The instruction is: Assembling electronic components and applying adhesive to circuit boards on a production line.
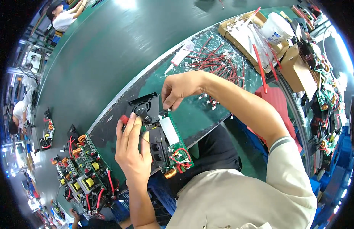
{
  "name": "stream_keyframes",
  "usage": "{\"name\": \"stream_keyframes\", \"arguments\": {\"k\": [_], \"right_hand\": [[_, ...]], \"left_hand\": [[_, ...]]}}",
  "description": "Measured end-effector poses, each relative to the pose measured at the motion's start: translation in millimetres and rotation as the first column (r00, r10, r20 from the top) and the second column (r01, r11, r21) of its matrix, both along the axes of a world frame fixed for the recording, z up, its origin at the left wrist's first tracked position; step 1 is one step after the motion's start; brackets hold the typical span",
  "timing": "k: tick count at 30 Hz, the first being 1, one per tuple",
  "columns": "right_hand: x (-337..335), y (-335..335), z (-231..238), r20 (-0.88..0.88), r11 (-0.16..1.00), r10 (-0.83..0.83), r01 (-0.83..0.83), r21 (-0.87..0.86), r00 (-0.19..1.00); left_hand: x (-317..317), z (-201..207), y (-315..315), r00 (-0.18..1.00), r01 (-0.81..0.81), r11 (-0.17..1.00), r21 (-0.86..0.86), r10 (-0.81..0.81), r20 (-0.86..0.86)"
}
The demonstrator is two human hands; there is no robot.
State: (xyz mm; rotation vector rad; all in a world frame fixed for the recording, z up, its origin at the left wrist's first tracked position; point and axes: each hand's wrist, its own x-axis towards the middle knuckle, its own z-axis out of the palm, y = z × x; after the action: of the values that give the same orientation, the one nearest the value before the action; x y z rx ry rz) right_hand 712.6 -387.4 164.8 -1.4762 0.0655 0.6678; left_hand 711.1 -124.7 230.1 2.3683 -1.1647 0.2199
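Observation:
My left hand (134, 152) is closed round the end of a power circuit board assembly, its fingertips by a red terminal (124, 119) and a black terminal (145, 116). Those terminals sit beside a black metal end panel (146, 104) with a round fan grille. The green circuit board (177, 142) carries a white block, red wires and a copper coil (170, 174); black sockets (158, 152) lie along its left side. My right hand (181, 91) is pinched at the board's far end, by the panel. Whatever its fingertips hold is too small to make out.
Several red-and-black wire leads (223, 63) lie scattered beyond my right forearm, near a white glue tube (180, 57). A cardboard tray (238, 34) and white bucket (277, 28) stand at far right. More board assemblies (83, 171) crowd the left. Other people sit at far left.

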Motion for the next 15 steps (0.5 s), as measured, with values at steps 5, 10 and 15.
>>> {"name": "stream_keyframes", "arguments": {"k": [5,10,15], "right_hand": [[1.2,-5.2,-7.6,-0.013,0.998,0.012,-0.011,0.057,1.0],[4.0,-2.9,-6.3,-0.027,0.996,0.052,-0.05,0.076,0.998],[8.0,-2.9,-0.9,0.02,0.976,0.178,-0.174,-0.129,0.984]], "left_hand": [[-1.3,-1.2,-3.7,1.0,-0.005,1.0,-0.014,0.005,-0.01],[-1.0,0.6,-2.7,1.0,-0.014,1.0,-0.005,0.014,-0.006],[-1.6,0.7,-3.7,1.0,-0.003,1.0,0.024,0.003,-0.013]]}}
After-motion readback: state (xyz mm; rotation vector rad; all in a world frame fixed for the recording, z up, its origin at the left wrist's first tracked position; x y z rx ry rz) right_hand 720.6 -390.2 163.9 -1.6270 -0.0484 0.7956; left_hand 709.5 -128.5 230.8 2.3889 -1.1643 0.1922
